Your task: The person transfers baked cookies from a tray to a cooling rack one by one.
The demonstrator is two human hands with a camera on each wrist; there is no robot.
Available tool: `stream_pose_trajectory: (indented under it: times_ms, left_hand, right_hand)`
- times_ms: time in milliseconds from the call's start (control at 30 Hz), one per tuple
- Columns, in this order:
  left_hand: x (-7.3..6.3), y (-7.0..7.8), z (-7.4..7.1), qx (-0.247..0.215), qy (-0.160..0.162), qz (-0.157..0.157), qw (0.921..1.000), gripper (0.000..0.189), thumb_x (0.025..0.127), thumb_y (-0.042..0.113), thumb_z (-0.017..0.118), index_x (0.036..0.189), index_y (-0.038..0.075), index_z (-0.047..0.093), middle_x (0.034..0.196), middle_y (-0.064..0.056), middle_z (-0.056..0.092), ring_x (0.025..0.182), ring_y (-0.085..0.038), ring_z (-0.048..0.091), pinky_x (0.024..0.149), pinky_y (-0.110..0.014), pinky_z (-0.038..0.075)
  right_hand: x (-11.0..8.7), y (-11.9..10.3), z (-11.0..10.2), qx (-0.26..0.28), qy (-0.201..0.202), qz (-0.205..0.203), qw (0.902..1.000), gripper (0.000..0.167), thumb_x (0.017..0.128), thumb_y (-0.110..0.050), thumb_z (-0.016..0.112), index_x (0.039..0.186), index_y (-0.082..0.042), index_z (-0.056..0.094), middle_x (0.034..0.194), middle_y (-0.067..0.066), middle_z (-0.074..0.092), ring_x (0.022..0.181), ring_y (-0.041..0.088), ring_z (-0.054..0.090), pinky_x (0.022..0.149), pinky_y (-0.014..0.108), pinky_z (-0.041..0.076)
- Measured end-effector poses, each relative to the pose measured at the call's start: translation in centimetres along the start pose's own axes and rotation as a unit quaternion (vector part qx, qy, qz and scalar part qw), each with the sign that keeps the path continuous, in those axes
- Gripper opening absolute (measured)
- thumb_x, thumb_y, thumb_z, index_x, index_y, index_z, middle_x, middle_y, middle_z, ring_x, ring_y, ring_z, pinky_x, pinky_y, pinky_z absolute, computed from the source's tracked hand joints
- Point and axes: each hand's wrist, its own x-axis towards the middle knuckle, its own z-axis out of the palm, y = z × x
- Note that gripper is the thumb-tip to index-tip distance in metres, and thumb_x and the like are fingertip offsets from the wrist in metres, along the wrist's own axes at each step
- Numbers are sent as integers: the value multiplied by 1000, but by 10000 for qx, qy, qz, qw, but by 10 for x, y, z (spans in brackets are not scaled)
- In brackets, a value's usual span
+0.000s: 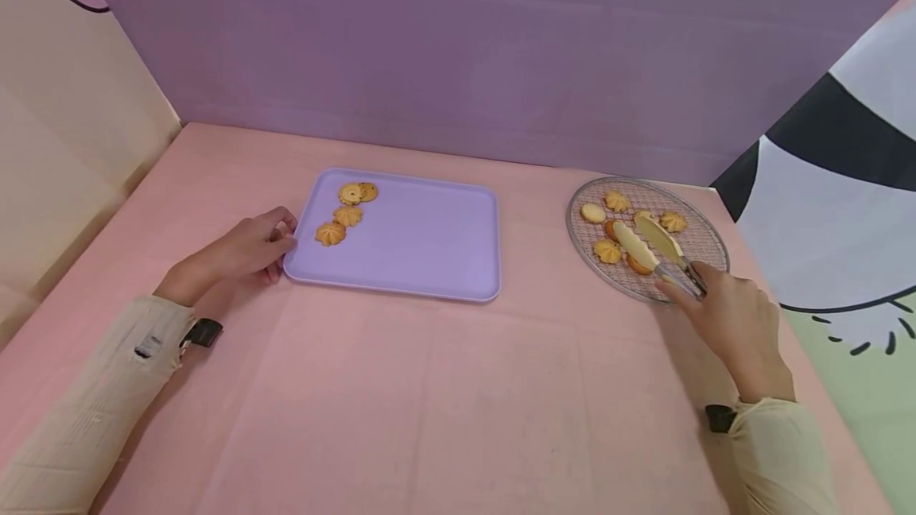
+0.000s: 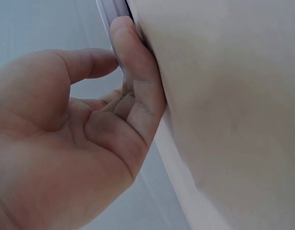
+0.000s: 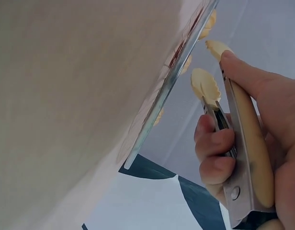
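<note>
My left hand [image 1: 250, 246] pinches the left edge of a lavender tray [image 1: 422, 241] between thumb and fingers. Several cookies sit at the tray's left side: a fluted one [image 1: 331, 234] in front, another [image 1: 348, 216] behind it, and a ring-shaped one [image 1: 351, 194] overlapping a round one [image 1: 368, 191]. On the right, my right hand [image 1: 740, 324] grips metal tongs [image 3: 243, 143] with cream-coloured tips. Their tips are spread apart over a round wire mesh rack [image 1: 704, 249] of cookies, with nothing clearly held between them. The tongs partly hide some of those cookies.
Around the tongs on the rack lie a pale oval cookie [image 1: 593, 213] and fluted cookies [image 1: 607, 251]. A pink cloth [image 1: 501, 404] covers the table. Behind it rises a purple backdrop [image 1: 429, 46], with a printed panel [image 1: 844, 205] at the right.
</note>
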Motion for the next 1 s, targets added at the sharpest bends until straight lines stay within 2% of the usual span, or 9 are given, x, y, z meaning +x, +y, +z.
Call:
stream_pose_trajectory:
  times_ms: [133,333,500,633,733,833,933,1000]
  left_hand:
    - [0,0,0,-8,8,29,10000,30,102,11,50,127,-5,40,75,-10,61,54,-16,59,52,-28,54]
    - [0,0,0,-34,-4,-13,10000,30,103,11,50,127,-4,40,76,-11,61,54,-17,59,51,-28,53]
    - [1,-1,0,-58,-10,-41,10000,30,103,10,49,127,-4,39,77,-11,61,54,-16,59,51,-28,53]
    - [1,0,0,-65,-15,-48,10000,30,103,10,49,127,-4,39,77,-11,61,54,-16,59,51,-28,53]
    - [1,1,0,-75,-22,-46,10000,29,103,10,49,127,-4,39,77,-11,61,55,-16,59,52,-29,54]
    - [1,0,0,-84,-16,-41,10000,29,103,10,49,126,-4,39,77,-11,62,55,-17,60,51,-29,54]
    - [0,0,0,-97,6,-30,9999,28,102,9,49,125,-4,40,75,-11,62,54,-17,60,50,-29,54]
    - [0,0,0,-113,35,8,9999,27,102,8,49,124,-5,41,74,-10,62,53,-17,61,50,-29,54]
  right_hand:
    - [0,-3,-1,46,79,-81,9999,69,88,-55,69,122,5,62,67,24,60,52,31,51,40,35,32]
    - [-2,-14,-4,101,210,-313,9992,67,89,-54,68,122,4,62,59,15,56,50,28,46,40,36,32]
    - [-3,-29,-6,186,384,-605,9973,63,88,-51,71,123,1,62,66,16,61,53,31,51,43,49,39]
    - [-4,-47,-9,203,392,-819,9957,64,87,-48,74,126,0,63,64,9,57,53,25,48,41,40,36]
    - [-4,-63,-10,7,406,-1083,9933,63,85,-47,75,127,-1,63,61,8,55,49,22,43,40,32,30]
    - [-3,-79,-12,-196,468,-1414,9887,63,85,-45,76,129,-2,62,59,10,53,45,20,38,38,30,26]
    - [-2,-94,-15,-246,566,-1766,9824,65,87,-50,72,130,-4,60,56,9,49,42,18,34,38,29,22]
    - [-2,-103,-15,-224,787,-2007,9762,69,90,-63,60,128,-6,61,56,10,50,41,17,32,37,28,20]
